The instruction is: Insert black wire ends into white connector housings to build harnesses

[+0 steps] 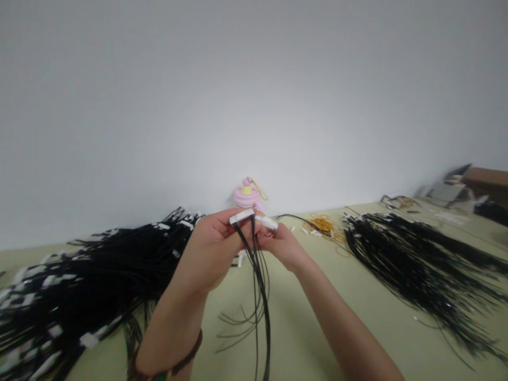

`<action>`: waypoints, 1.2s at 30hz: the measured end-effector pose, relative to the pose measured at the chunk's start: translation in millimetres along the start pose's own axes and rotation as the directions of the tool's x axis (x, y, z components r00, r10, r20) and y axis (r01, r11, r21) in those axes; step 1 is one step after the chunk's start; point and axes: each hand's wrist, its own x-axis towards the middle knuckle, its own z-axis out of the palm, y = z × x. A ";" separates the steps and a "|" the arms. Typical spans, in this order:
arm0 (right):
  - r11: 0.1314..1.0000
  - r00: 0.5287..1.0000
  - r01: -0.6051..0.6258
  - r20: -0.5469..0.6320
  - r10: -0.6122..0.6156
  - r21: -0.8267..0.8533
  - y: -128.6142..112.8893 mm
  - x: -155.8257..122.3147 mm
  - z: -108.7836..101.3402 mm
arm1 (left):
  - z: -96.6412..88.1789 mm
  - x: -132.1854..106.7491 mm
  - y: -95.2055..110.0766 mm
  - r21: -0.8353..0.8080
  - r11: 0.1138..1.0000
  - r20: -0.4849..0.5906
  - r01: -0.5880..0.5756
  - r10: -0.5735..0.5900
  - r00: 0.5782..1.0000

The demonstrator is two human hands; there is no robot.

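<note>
Head view, both hands held up over the table, mid-frame.

1. Left hand [212,248]: fingers curled, pinching a white plastic connector [241,216] against the thumb. Dark bracelet [170,361] on the wrist.
2. Right hand [283,247]: curled, pinching a second white connector [266,223]. Its fingers press against the left hand's; exact finger positions are hidden.
3. Black wires [260,288] drop from the connectors in a loose bunch, hanging below the hands over the pale green table [301,338], ends splayed.
4. Left of the hands: big heap of black wire harnesses [99,270] with white connectors, lying on the table.
5. Right of the hands: second heap of black wire harnesses [420,270].
6. Just past the right hand: tangle of orange rubber bands [323,226].
7. Straight ahead at the wall [254,95]: pink-and-yellow toy ornament [246,194].
8. Far right corner: brown box [486,179] beside blurred clutter, too blurred to identify.
</note>
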 end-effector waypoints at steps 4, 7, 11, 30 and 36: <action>0.988 0.976 0.076 -0.195 -0.102 -0.134 -15.8 -7.2 -13.9 | -1.2 -0.2 -2.3 0.068 0.995 -0.094 -0.067 0.073 0.993; 0.915 0.870 0.212 -0.361 -0.337 -0.343 -34.6 -22.3 -9.6 | -3.3 -1.4 -2.7 0.145 0.988 -0.129 -0.049 0.068 0.989; 0.772 0.776 0.392 -0.271 -0.569 -0.500 -57.5 -46.1 11.6 | -5.6 -2.6 -1.5 0.227 0.972 -0.106 -0.060 0.086 0.991; 0.817 0.904 0.335 -0.084 -0.419 -0.469 -70.6 -58.9 27.0 | -1.6 -3.3 7.9 0.348 0.937 -0.153 -0.028 0.086 0.985; 0.783 0.922 0.292 -0.055 -0.382 -0.549 -72.8 -61.2 18.5 | -8.2 -2.0 7.0 0.488 0.861 -0.094 -0.146 0.218 0.971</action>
